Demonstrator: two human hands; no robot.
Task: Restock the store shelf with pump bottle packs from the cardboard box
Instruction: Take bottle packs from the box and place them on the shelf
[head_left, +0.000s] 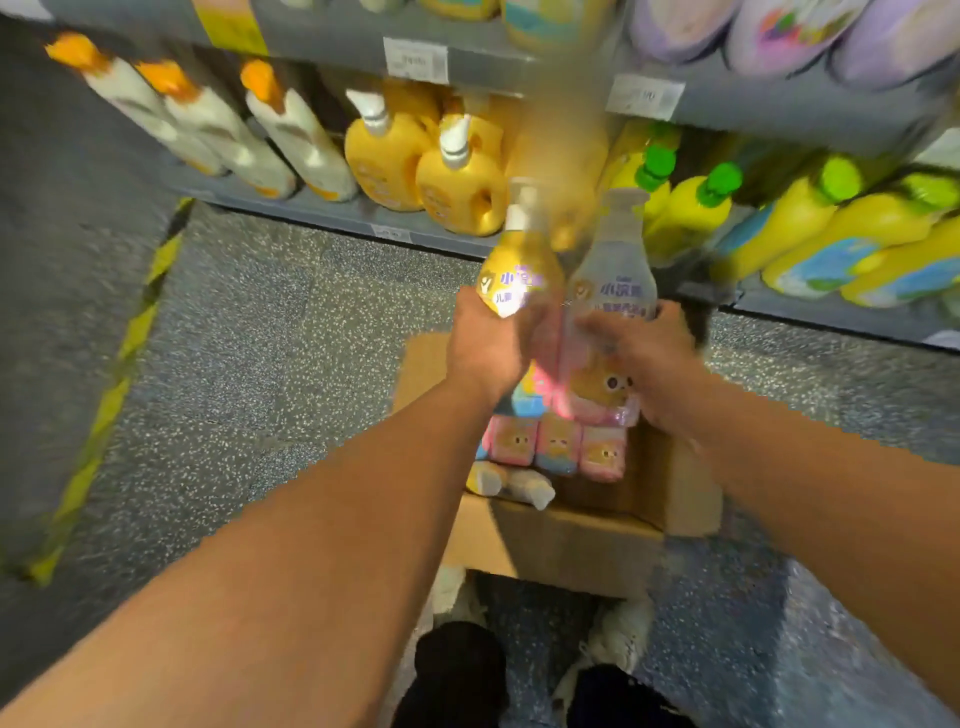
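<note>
Green-capped yellow bottles (691, 208) beside orange-capped white bottles (296, 140).

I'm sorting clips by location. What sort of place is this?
Most likely a shop aisle: shelves lined with rows of bottles, price tags on the shelf edges, and an open cardboard box of stock on the floor.

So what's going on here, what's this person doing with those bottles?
A person is restocking a store shelf. The left hand and right hand together grip a wrapped pump bottle pack, one yellow bottle and one clear, held above an open cardboard box on the floor. More packs remain in the box. The pack is raised toward the lower shelf, beside yellow pump bottles, not yet placed.
</note>
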